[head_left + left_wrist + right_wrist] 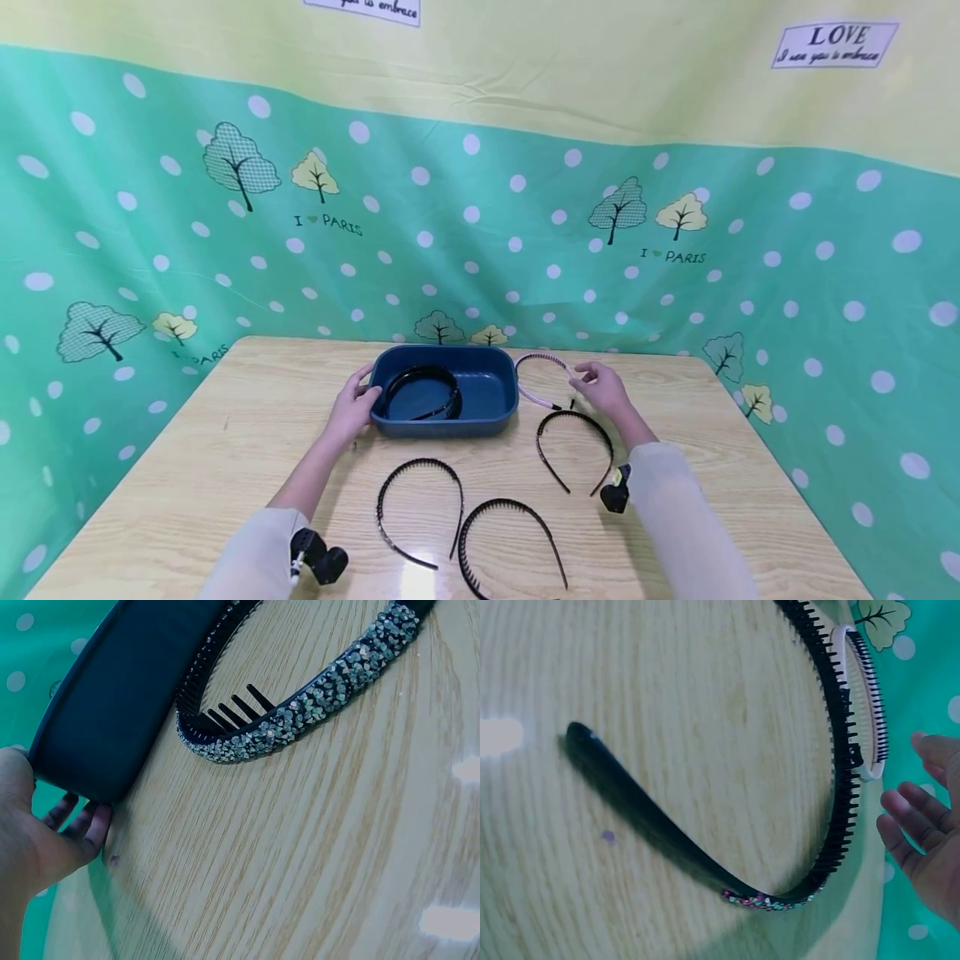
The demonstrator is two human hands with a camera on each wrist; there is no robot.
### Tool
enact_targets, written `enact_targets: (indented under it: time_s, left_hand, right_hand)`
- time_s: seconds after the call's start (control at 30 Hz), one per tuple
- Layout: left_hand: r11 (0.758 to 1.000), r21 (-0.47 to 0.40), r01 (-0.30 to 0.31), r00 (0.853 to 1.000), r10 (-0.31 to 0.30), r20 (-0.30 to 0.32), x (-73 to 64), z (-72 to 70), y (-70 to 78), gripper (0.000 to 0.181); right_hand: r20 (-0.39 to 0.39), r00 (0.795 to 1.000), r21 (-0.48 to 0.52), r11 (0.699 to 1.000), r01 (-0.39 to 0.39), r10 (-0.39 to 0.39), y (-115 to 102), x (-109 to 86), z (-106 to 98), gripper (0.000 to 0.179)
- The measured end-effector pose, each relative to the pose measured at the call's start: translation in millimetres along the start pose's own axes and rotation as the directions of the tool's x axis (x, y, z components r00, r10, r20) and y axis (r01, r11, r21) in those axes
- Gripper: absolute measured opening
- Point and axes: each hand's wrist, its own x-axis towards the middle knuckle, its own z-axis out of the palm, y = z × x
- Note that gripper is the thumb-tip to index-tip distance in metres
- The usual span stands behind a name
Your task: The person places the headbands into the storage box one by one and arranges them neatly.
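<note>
A blue plastic basin (446, 428) stands toward the back of the table with black headbands (454, 392) inside. My left hand (356, 407) grips its left end, thumb at the rim and fingers against the outside, as the left wrist view shows. Beside the basin's right end lies a pale pink headband (532, 395) with dark teeth and black tips. My right hand (602, 389) is at that headband's right side, fingers loosely bent; the right wrist view shows the fingers (911, 817) with nothing between them. Closer to me lies a black toothed headband (840, 817) with coloured stones.
Two more black headbands lie on the wooden table: a left one (380, 500) and a front one (463, 554). Silvery stones cover a headband (315, 705) in the left wrist view. A green and yellow patterned cloth (480, 208) hangs behind the table and along its sides.
</note>
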Motion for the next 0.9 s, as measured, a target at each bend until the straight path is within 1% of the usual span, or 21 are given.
enact_targets:
  time_s: [0.2,0.3,0.43,0.7,0.9]
  left_hand:
    - [1.0,-0.008,0.008,1.0,-0.008,0.002,-0.1,0.2,0.4,0.051]
    - [1.0,-0.005,0.01,1.0,-0.01,0.005,0.4,-0.1,0.0,0.051]
    - [1.0,0.005,0.006,1.0,-0.006,0.003,0.5,-0.3,0.2,0.051]
    - [1.0,0.018,-0.006,1.0,0.006,0.009,-1.0,-0.4,0.8,0.052]
    - [1.0,0.02,-0.01,1.0,0.01,0.007,-1.2,-0.1,1.0,0.051]
  right_hand:
    - [0.013,1.0,-0.025,1.0,0.007,-0.006,6,-0.6,5,0.04]
    - [0.027,0.999,-0.035,0.999,0.024,-0.023,8,-0.7,7,0.039]
    - [0.039,0.999,-0.041,0.999,0.028,-0.026,10,-0.3,9,0.038]
    - [0.053,0.999,-0.064,0.998,0.004,0.0,12,1.0,10,0.038]
    - [0.046,0.999,-0.047,0.999,-0.02,0.022,13,2.1,12,0.039]
